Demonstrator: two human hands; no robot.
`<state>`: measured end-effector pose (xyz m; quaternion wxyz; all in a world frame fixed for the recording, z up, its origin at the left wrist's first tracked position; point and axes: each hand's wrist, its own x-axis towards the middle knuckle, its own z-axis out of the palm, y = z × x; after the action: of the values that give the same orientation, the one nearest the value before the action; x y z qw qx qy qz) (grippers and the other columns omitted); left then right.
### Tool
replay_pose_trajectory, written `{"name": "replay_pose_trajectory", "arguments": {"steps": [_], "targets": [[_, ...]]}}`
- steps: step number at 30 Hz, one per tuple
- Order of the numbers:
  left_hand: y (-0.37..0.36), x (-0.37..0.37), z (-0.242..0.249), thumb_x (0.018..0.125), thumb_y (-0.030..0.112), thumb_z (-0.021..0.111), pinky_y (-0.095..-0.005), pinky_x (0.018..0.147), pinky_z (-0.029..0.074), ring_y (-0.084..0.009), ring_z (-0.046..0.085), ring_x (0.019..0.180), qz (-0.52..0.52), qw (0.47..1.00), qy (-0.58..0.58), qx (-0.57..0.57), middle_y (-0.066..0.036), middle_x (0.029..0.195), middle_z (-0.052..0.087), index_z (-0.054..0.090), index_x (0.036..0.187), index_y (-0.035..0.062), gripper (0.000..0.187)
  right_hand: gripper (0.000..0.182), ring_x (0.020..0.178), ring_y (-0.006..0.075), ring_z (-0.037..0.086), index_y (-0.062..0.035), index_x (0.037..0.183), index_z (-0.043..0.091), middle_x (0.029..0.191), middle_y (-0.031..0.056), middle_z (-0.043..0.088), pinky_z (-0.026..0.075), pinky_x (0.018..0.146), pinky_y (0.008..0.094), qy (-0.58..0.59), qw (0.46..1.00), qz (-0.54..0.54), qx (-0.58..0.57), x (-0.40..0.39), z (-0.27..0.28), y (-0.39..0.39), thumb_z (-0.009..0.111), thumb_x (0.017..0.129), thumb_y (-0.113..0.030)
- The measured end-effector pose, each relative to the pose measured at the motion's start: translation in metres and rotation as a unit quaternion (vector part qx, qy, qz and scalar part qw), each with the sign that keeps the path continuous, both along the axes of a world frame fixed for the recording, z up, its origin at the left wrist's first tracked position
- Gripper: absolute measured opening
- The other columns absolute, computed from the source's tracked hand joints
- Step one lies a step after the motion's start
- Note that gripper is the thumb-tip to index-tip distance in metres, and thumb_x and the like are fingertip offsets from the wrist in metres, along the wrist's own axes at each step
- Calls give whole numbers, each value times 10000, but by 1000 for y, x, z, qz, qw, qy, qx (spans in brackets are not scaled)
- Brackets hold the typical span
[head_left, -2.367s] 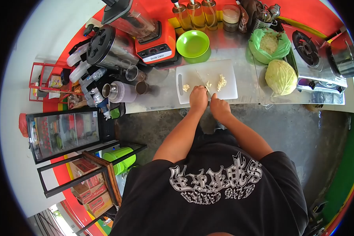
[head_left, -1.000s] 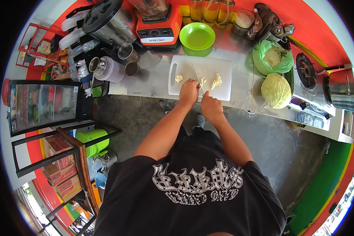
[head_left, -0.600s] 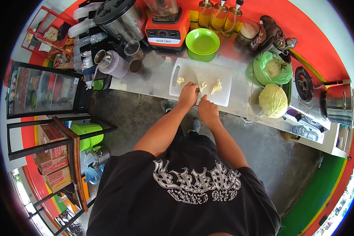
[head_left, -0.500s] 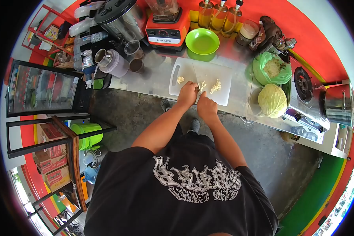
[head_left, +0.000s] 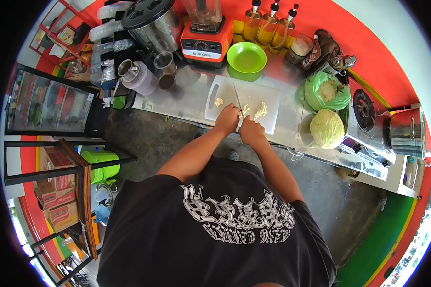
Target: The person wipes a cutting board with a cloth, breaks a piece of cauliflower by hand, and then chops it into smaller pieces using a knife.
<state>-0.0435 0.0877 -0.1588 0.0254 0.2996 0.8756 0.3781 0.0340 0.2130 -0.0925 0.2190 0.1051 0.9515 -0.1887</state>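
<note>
A white cutting board [head_left: 266,95] lies on the steel counter. My right hand [head_left: 252,130] is wrapped round the handle of a knife [head_left: 237,95], whose blade points away across the board. Left of the blade, my left hand [head_left: 229,117] is closed at the board's near edge; its fingertips are by small pale pieces, and what they grip is too small to make out. A pile of pale chopped pieces [head_left: 261,111] sits on the right of the board, a few more lie beside the blade, and a small pale clump [head_left: 219,102] is on the left.
Behind the board stand a green bowl [head_left: 246,57], a red blender [head_left: 205,45] and oil bottles [head_left: 267,29]. To the right are a cabbage [head_left: 327,129], a green bag [head_left: 326,91] in a container and a stove [head_left: 364,110]. A lilac jug [head_left: 141,79] stands left.
The view has shifted slightly. The knife blade shows more clearly, tilted between my hands. Both hands stay at the board's near edge, still closed.
</note>
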Motion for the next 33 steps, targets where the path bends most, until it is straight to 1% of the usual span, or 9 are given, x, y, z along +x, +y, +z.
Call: {"name": "replay_pose_trajectory", "arguments": {"steps": [2, 8, 11, 17, 21, 24, 28, 30, 33], "targets": [[1, 3, 2, 838, 41, 638, -494, 849, 525, -413, 639, 949, 3, 1000, 6, -30, -203, 947, 654, 683, 858, -13, 74, 249, 1011, 470, 721, 38, 1141, 498, 1057, 309, 723, 581, 875, 515, 4, 1000, -3, 2, 4, -1, -3, 546, 954, -121], [0, 9, 10, 837, 48, 663, -485, 849, 524, -392, 647, 957, 32, 999, 1, -25, -187, 930, 676, 695, 841, 0, 57, 238, 992, 446, 734, 33, 1128, 500, 1032, 294, 732, 585, 867, 510, 2, 999, -46, 1, 0, -18, -7, 549, 949, -115], [-2, 7, 15, 837, 56, 686, -480, 838, 524, -385, 650, 955, 27, 999, 2, -34, -173, 923, 684, 707, 857, 3, 60, 273, 972, 432, 743, 36, 1153, 495, 1016, 274, 741, 592, 852, 503, 2, 1000, 4, 23, -6, -5, -3, 577, 932, -101], [-1, 1, 16, 830, 67, 713, -488, 771, 524, -406, 654, 879, 30, 999, -25, -13, -200, 885, 673, 683, 804, -9, 86, 304, 996, 409, 746, 27, 1172, 493, 1046, 261, 741, 594, 855, 487, -33, 999, -17, 19, 7, -12, -12, 606, 923, -104], [-2, -1, 21, 818, 67, 724, -483, 808, 527, -404, 654, 899, 12, 997, -48, -61, -198, 901, 664, 694, 825, 2, 72, 342, 999, 405, 747, 29, 1184, 479, 1059, 258, 739, 596, 854, 480, -34, 999, -20, 15, -2, -9, -10, 634, 914, -113], [-3, -4, 24, 808, 55, 729, -483, 809, 525, -403, 656, 908, 10, 996, -37, -76, -206, 898, 668, 708, 829, -2, 64, 331, 984, 399, 751, 23, 1177, 471, 1026, 251, 744, 596, 847, 480, -29, 999, -16, 22, -1, -4, -10, 630, 920, -111], [-3, -3, 13, 798, 50, 739, -480, 807, 525, -407, 652, 900, 17, 999, -25, -20, -213, 902, 660, 719, 821, 2, 57, 256, 938, 392, 759, 5, 1153, 477, 979, 231, 753, 603, 809, 476, 1, 999, -25, 27, 8, -19, -15, 590, 948, -99], [-2, -4, 12, 797, 49, 750, -472, 802, 530, -408, 654, 902, 19, 998, -26, -57, -211, 916, 658, 723, 821, 4, 58, 233, 930, 391, 759, -3, 1150, 479, 965, 224, 755, 605, 798, 475, 9, 999, -32, 20, 9, -22, -15, 575, 957, -92], [-2, -4, 22, 803, 47, 771, -463, 793, 534, -391, 666, 902, 26, 993, -52, -100, -190, 923, 667, 725, 870, 11, 89, 232, 912, 390, 760, -13, 1156, 477, 959, 223, 755, 607, 773, 477, 26, 998, -44, 25, 7, -24, -15, 572, 1000, -156]]}}
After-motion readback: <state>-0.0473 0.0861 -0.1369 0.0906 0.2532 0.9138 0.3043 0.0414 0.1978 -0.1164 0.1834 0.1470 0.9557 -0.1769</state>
